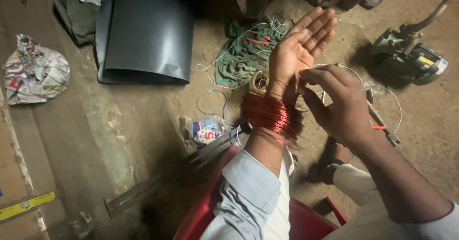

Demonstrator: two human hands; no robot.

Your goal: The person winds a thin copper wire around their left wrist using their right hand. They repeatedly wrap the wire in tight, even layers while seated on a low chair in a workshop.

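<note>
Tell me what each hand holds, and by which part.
Left hand: open, coil of thin red wire looped around its wrist. Right hand pinches the coil's upper edge.

Landmark: green rag [244, 53] on the floor.

- On the rag: white wire loops [229, 46] and red sleeve pieces; no bare spot there.
- Left of the rag: dark rolled sheet [143, 29], blocking that side; beyond it, crumpled newspaper [34, 70].
- Below-left of the rag: open bare floor down to a small printed packet [206, 131] and a long metal bar [177, 173].
- Right of the rag: left hand [299, 49] raised open, copper wire coil [272, 114] round its wrist, right hand [334, 99] touching it.
- Far right: green machine [411, 53]; bare floor below it.
</note>
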